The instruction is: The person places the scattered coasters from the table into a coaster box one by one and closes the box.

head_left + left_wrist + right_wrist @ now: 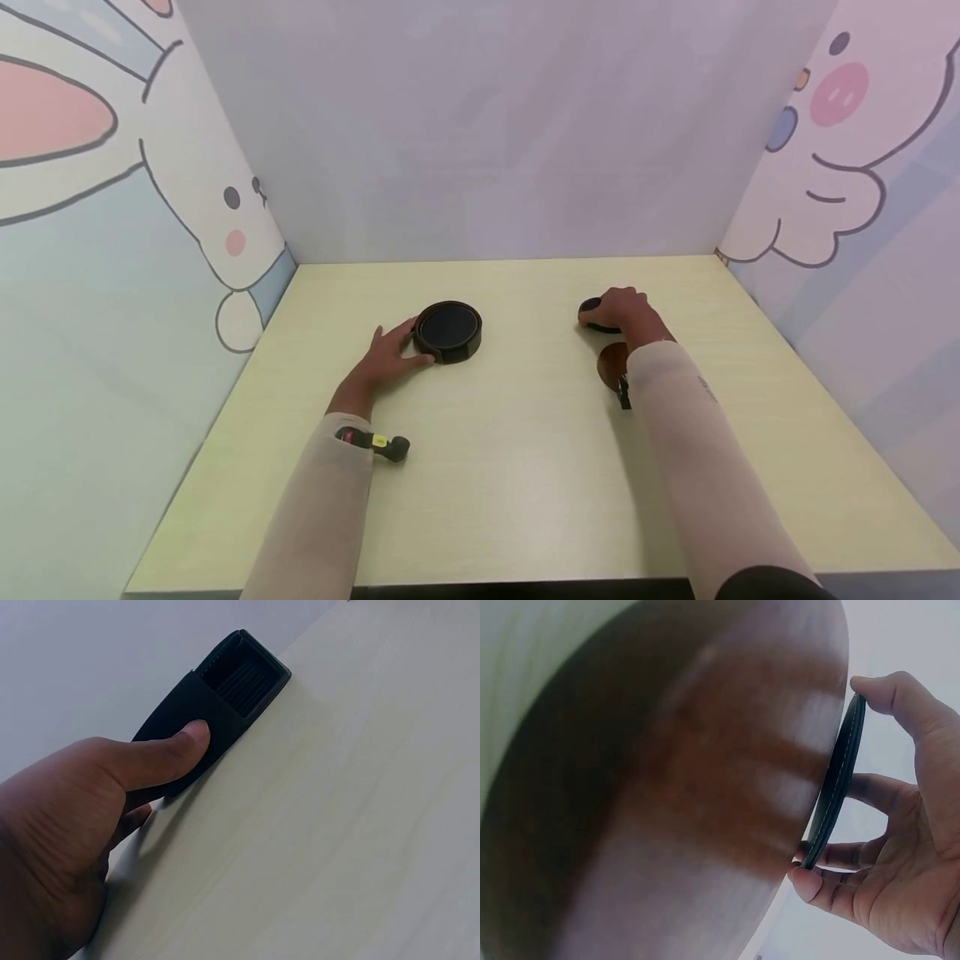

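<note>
A round black coaster holder (448, 327) stands on the table left of centre. My left hand (390, 356) grips its near left side, thumb (196, 733) on the dark wall and other fingers mostly hidden behind. Through the opening in the holder's side (244, 675), ridged dark layers show. Farther right, my right hand (621, 310) holds a thin black coaster (836, 784) with pale edge stitching, thumb at one end of the rim and fingers at the other. Below that wrist lies a glossy brown disc (611, 364), large and blurred in the right wrist view.
The pale wood table (510, 467) is bounded by a plain grey back wall (495, 125) and two side walls printed with cartoon animals. A black camera strap (375, 442) sits on the left sleeve. The table's front edge runs beneath both forearms.
</note>
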A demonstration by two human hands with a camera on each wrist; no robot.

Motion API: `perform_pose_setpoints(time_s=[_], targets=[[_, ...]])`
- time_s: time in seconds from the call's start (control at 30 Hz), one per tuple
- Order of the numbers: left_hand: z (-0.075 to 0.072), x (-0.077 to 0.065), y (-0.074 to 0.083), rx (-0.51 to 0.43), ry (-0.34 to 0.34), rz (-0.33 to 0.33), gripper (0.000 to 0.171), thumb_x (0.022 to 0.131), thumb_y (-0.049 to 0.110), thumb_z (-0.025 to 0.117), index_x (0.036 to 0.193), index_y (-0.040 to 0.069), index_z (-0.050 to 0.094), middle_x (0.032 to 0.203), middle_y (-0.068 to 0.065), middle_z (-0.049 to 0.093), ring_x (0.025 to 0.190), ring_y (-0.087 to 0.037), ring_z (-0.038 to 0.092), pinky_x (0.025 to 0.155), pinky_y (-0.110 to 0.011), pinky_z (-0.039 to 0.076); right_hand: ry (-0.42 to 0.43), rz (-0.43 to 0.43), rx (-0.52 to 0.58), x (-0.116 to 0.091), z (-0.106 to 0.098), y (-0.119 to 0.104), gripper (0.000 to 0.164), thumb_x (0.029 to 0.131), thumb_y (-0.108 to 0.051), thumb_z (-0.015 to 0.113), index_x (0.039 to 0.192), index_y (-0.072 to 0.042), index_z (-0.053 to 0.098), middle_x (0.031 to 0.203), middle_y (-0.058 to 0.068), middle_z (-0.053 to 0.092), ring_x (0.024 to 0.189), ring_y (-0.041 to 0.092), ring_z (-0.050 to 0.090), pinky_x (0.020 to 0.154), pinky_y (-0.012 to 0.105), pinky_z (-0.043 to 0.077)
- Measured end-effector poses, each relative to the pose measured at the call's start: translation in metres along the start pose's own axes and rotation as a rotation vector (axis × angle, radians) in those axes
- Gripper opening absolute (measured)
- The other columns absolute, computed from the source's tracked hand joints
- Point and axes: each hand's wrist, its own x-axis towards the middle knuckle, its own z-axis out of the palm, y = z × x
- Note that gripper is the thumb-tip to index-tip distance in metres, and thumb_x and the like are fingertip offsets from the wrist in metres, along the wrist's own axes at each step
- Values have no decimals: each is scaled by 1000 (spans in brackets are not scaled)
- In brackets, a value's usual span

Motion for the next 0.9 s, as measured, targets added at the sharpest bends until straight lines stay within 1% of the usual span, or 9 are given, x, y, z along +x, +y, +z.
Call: perform_pose_setpoints(time_s=[0.13,0.3,0.43,0.6,0.67,0.9], targets=[[0,-1,-1,-1,1,2,93,99,40,81,174,17,31,179,-13,36,169,-39,27,136,-71,-11,10,-13,-8,2,2,1,95,98,-62,61,160,8,41,161,41,33,150,60,33,121,71,43],[-1,-1,0,-4,6,-4,93,99,41,81,174,17,32,179,-12,35,170,-36,26,137,-68,-12,31,-31,-11,4,2,4,95,98,-62,59,160,7,41,161,42,31,150,62,32,120,72,43],[-1,0,1,-11,-8,-10,93,99,42,81,174,17,32,179,-11,35,170,-36,25,138,-66,-13,33,-41,-21,3,4,9,95,98,-63,57,163,5,39,160,43,32,146,62,35,118,72,43],[-1,2,1,6,-14,-20,95,99,44,81,174,17,30,180,-11,34,170,-36,25,138,-66,-12,63,-116,-55,2,6,14,90,102,-63,52,167,-2,39,158,41,38,144,60,39,117,72,43],[-1,1,0,14,-10,-26,95,99,43,81,174,16,30,180,-11,34,170,-35,25,138,-66,-12,70,-137,-58,2,6,15,90,104,-65,51,168,-3,39,159,40,39,145,59,39,118,71,43],[-1,1,1,8,-11,-27,95,99,41,81,174,15,29,180,-12,33,170,-35,25,138,-66,-12,54,-131,-34,3,3,19,90,104,-64,51,169,-3,36,164,41,32,148,62,36,121,73,40]])
